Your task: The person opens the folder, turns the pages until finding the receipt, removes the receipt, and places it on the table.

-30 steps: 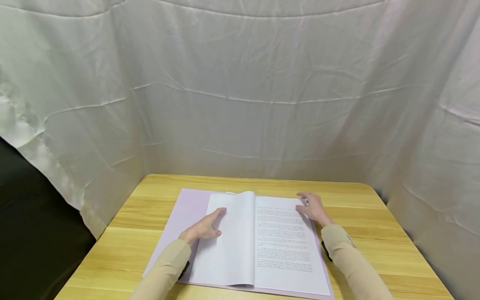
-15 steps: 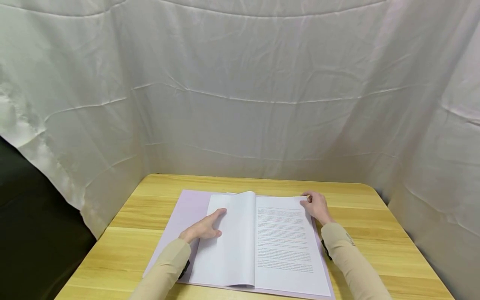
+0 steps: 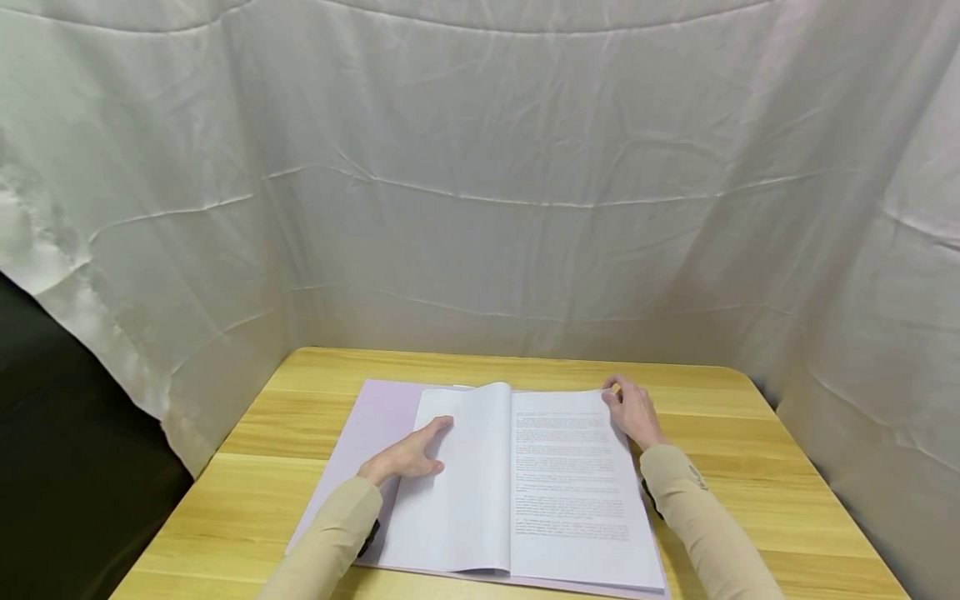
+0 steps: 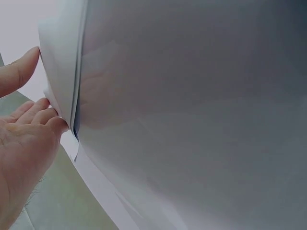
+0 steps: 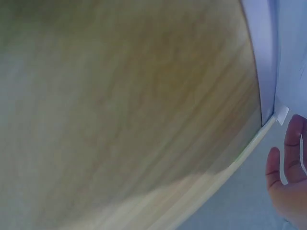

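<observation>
A lavender-covered folder (image 3: 386,408) lies open on the table. Its right page (image 3: 570,558) carries printed text, while the left page (image 3: 468,517) looks blank and bulges up near the spine. My left hand (image 3: 405,458) rests on the left page, fingers extended and thumb apart. In the left wrist view its thumb and fingertips lie against the sheets (image 4: 192,120). At the far right corner of the printed page, my right hand (image 3: 633,412) pinches the page between thumb and fingers. Part of that hand shows at the right wrist view's edge, below a sheet corner (image 5: 282,114).
The wooden table (image 3: 750,492) extends on both sides of the folder. Pale curtains (image 3: 525,208) hang behind and beside it. Something black (image 3: 67,458) shows at the far left, past the curtain's edge. A dark strap is on each wrist.
My right hand has moved slightly right to the page corner, and its spread fingers have closed on it. The printed page has risen a little at its right edge. My left hand stays put.
</observation>
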`<state>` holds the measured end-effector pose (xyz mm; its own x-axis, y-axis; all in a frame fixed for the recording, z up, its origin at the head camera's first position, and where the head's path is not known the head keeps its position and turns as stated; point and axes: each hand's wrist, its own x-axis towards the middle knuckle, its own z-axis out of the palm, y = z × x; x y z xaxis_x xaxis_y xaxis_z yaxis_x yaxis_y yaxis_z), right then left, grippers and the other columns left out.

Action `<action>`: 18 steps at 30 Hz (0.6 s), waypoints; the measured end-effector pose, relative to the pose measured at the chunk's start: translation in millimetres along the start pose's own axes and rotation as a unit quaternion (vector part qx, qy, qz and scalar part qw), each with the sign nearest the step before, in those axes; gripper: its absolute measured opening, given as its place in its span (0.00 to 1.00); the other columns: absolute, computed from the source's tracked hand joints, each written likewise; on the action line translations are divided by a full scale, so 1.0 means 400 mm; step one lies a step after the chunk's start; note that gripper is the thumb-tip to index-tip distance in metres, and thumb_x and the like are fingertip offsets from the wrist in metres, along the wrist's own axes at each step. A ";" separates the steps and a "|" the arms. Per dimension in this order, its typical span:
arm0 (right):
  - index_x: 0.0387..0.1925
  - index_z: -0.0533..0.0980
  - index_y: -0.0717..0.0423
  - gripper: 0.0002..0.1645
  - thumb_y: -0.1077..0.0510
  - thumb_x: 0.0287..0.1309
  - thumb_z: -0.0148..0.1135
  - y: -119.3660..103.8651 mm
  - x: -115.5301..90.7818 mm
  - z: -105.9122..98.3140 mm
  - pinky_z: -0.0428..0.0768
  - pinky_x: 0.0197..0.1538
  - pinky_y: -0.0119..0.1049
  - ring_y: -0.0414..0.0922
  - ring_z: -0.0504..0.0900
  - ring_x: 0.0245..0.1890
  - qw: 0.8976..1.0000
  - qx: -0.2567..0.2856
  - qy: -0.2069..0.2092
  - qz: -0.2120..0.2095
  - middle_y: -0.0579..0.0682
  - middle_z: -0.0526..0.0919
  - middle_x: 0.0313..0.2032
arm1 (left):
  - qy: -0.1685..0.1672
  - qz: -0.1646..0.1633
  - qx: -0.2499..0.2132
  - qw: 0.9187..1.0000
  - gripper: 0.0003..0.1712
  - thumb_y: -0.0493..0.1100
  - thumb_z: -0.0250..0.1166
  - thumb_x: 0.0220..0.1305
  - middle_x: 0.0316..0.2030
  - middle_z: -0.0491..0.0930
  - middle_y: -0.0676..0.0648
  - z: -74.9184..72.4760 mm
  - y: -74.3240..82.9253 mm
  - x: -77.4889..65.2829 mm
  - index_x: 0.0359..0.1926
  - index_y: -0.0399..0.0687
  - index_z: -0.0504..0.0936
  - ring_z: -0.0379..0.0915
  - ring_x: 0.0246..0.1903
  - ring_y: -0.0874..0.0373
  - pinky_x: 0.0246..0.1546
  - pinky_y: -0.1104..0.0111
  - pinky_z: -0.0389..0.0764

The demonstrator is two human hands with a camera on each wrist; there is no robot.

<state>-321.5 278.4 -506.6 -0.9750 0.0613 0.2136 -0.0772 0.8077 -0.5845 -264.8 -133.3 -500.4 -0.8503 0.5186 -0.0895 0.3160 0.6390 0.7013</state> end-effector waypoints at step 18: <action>0.40 0.81 0.67 0.16 0.55 0.70 0.58 -0.005 -0.012 -0.013 0.71 0.42 0.42 0.57 0.75 0.42 0.999 0.025 0.017 0.022 0.65 0.81 0.41 | 0.004 0.010 0.003 1.000 0.45 0.27 0.66 0.57 0.74 0.58 0.29 -0.001 -0.003 0.000 0.73 0.28 0.56 0.51 0.75 0.31 0.76 0.40 0.53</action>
<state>-315.5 279.5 -502.3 -0.9700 0.1169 0.2130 -0.0456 0.7736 -0.6321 -265.0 -134.3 -501.0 -0.8478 0.5257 -0.0699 0.3350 0.6331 0.6978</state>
